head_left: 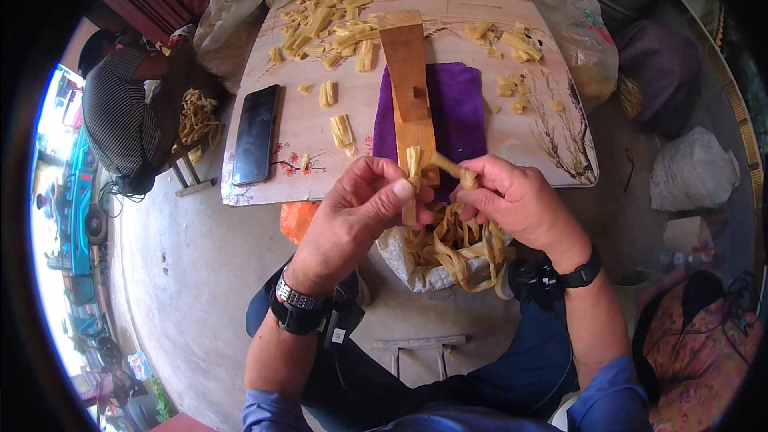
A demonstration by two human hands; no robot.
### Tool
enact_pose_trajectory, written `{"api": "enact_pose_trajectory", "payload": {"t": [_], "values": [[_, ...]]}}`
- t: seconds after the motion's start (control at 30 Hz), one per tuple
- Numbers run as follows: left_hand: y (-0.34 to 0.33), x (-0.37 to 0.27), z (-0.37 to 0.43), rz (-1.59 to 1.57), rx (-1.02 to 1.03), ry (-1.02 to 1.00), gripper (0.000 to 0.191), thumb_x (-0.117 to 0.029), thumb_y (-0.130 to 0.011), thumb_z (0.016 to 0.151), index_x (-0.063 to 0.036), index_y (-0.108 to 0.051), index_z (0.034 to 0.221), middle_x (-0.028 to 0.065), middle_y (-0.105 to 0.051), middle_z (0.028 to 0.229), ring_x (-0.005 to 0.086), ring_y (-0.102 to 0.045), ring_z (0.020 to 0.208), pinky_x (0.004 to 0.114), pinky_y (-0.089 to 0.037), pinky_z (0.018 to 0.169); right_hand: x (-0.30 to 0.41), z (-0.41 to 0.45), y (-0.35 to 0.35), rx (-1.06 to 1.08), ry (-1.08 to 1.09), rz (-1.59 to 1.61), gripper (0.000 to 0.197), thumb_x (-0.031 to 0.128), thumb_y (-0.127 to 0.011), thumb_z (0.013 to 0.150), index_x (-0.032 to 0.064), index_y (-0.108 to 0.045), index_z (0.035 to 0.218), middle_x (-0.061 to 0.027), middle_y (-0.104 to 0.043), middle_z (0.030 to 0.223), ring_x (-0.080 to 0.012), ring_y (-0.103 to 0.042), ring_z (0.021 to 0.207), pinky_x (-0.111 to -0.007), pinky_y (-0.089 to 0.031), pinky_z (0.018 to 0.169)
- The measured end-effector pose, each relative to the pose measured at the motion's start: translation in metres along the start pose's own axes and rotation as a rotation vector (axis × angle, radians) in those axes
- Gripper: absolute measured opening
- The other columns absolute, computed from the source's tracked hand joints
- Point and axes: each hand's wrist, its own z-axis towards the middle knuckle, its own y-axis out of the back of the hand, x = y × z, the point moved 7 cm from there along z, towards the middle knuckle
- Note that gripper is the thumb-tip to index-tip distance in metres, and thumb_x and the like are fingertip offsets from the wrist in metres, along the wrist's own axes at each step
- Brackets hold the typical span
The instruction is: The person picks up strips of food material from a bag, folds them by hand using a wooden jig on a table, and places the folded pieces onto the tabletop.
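Between its thumb and fingers, my left hand (366, 207) pinches a short yellowish strip piece (413, 162), upright over the near end of a wooden block tool (411, 84). My right hand (510, 198) grips a knotted tan strip (468, 178), whose blurred free end points toward the wood. The wooden tool lies on a folded purple cloth (459, 108) on the table. Below both hands, a white woven sack (414, 264) holds long tan strips (462, 252). Cut yellow pieces (342, 132) lie left of the tool, with a larger pile (324, 18) farther back.
A phone (256, 135) rests on the table (564, 156) at the left. More cut pieces (521, 45) lie at the right. Plastic bags (564, 24) flank the table. A co-worker (120, 108) sits at the far left. An orange bag (298, 220) is under the near edge.
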Motion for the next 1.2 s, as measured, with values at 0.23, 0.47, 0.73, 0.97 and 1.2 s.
{"api": "enact_pose_trajectory", "payload": {"t": [0.23, 0.47, 0.73, 0.97, 1.2], "values": [[-0.016, -0.003, -0.003, 0.149, 0.018, -0.042, 0.043, -0.012, -0.066, 0.097, -0.001, -0.046, 0.133, 0.0084, -0.065, 0.102, 0.0152, -0.064, 0.09, 0.029, -0.052, 0.079, 0.029, -0.011, -0.009, -0.085, 0.343, -0.403, 0.022, 0.018, -0.078, 0.083, 0.0059, -0.061, 0.089, -0.014, -0.066, 0.076, -0.0337, -0.066, 0.069, -0.037, -0.052, 0.059], [-0.007, -0.001, -0.003, 0.259, -0.082, -0.102, 0.011, -0.008, -0.068, 0.095, -0.0064, -0.061, 0.103, -0.0035, -0.062, 0.089, 0.0039, -0.057, 0.079, 0.021, -0.049, 0.073, 0.041, -0.013, -0.025, -0.152, 0.589, -0.534, 0.024, 0.016, -0.077, 0.083, 0.0072, -0.064, 0.101, -0.0096, -0.061, 0.081, -0.0308, -0.065, 0.073, -0.038, -0.053, 0.061], [0.021, -0.037, 0.02, 0.389, -0.305, -0.262, 0.021, -0.01, -0.064, 0.098, 0.0026, -0.064, 0.114, 0.0046, -0.067, 0.09, 0.0126, -0.064, 0.081, 0.027, -0.051, 0.08, 0.06, 0.003, 0.01, -0.383, 0.684, -0.692, 0.018, 0.01, -0.075, 0.085, 0.0077, -0.071, 0.103, -0.0071, -0.063, 0.083, -0.0255, -0.065, 0.071, -0.036, -0.054, 0.061], [0.028, -0.04, 0.031, 0.719, -0.368, -0.256, 0.021, -0.013, -0.065, 0.098, 0.0011, -0.067, 0.114, 0.004, -0.071, 0.094, 0.008, -0.066, 0.083, 0.024, -0.052, 0.075, 0.046, 0.017, 0.006, -0.409, 0.693, -0.709, 0.012, 0.009, -0.073, 0.084, 0.0071, -0.072, 0.096, -0.006, -0.066, 0.085, -0.026, -0.066, 0.074, -0.037, -0.053, 0.064], [0.024, -0.032, 0.01, 1.051, -0.367, -0.38, 0.017, -0.01, -0.07, 0.089, -0.0008, -0.069, 0.102, 0.0054, -0.065, 0.091, 0.0126, -0.064, 0.085, 0.028, -0.051, 0.075, 0.023, 0.012, 0.005, -0.351, 0.647, -0.726, 0.01, 0.007, -0.076, 0.079, 0.0059, -0.072, 0.088, -0.0064, -0.063, 0.083, -0.0257, -0.064, 0.078, -0.037, -0.054, 0.07]]}}
